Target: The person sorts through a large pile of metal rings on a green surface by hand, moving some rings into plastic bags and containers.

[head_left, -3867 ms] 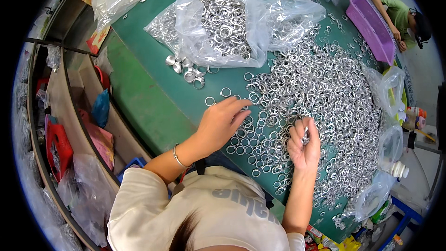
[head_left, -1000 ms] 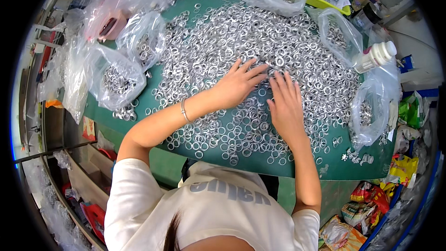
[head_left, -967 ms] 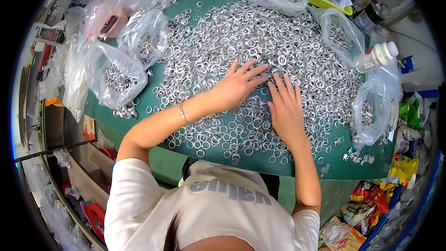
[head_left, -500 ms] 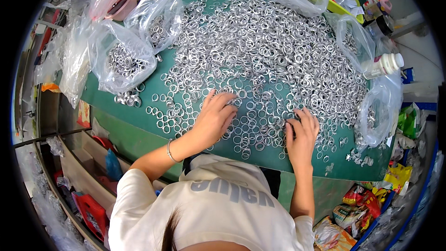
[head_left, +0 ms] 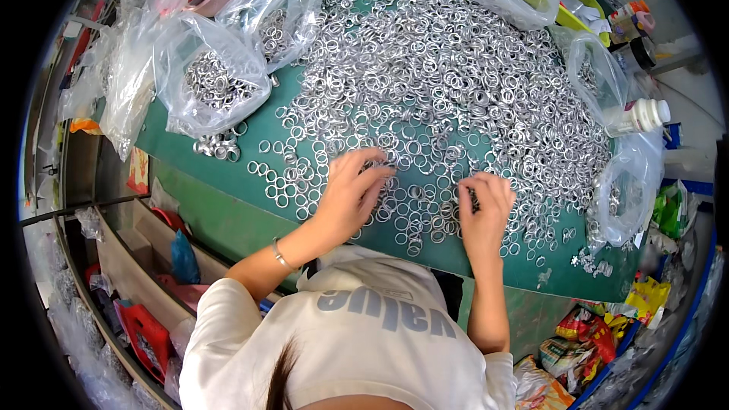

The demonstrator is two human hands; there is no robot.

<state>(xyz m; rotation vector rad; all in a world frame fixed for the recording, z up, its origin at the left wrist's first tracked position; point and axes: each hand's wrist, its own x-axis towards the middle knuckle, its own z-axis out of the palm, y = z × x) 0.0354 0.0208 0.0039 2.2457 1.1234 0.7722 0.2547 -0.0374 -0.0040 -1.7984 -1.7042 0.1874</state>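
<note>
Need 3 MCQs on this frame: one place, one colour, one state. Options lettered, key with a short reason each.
1. Where does the clear bag of rings lie?
A. on the table's left part
B. under the right hand
C. on the floor

2. What colour is the table top?
A. red
B. green
C. white

3. How is the left hand set?
A. lifted off the table, fist shut
B. fingers spread down on the loose metal rings
C. holding the white bottle

Key:
1 A: the bag sits left of the ring heap, far from the right hand.
2 B: green shows between the rings and along the near edge.
3 B: its fingers rest on the rings; the white bottle lies untouched at the right.
</note>
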